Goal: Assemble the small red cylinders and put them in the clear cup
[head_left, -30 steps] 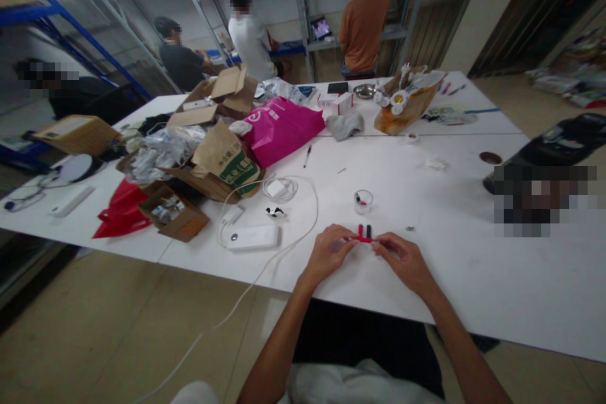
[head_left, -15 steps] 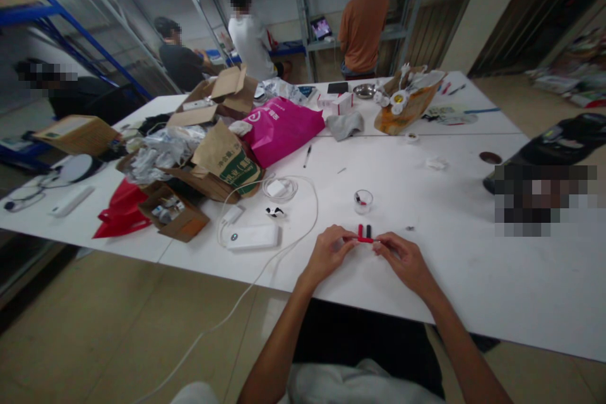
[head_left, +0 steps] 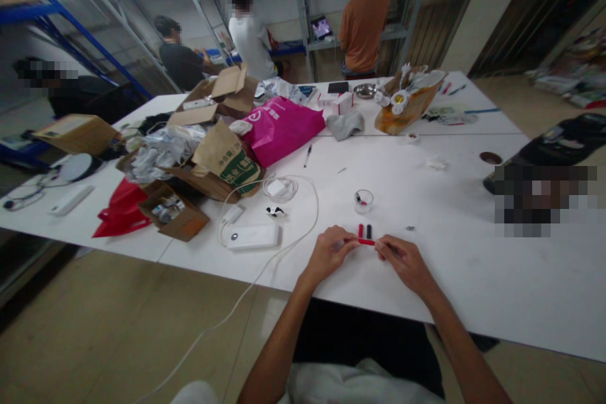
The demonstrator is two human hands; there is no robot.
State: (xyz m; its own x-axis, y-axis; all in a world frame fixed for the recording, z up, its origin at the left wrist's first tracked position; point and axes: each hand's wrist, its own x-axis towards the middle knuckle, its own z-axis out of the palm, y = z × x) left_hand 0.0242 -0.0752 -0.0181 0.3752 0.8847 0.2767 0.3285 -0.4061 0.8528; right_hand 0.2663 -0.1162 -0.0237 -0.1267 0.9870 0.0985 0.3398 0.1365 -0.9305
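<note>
Near the table's front edge, a thin red piece (head_left: 366,242) lies crosswise between my two hands. The fingers of my left hand (head_left: 332,252) pinch its left end. My right hand (head_left: 400,257) has its fingertips closed on the right end. Just beyond the piece, a short red block (head_left: 360,231) and a short black block (head_left: 368,231) stand side by side on the white table. A clear round cup (head_left: 363,201) with small red and black bits inside is a little farther off.
A white power bank (head_left: 253,237) and a looped white cable (head_left: 316,202) lie to the left. Beyond them are a small open box (head_left: 174,213) and a magenta bag (head_left: 284,129). A black bag (head_left: 558,139) is at the right. Several people are at the back.
The fingertips of my right hand have shifted slightly right, and more of the thin red piece's right end shows. My left hand has barely moved.
</note>
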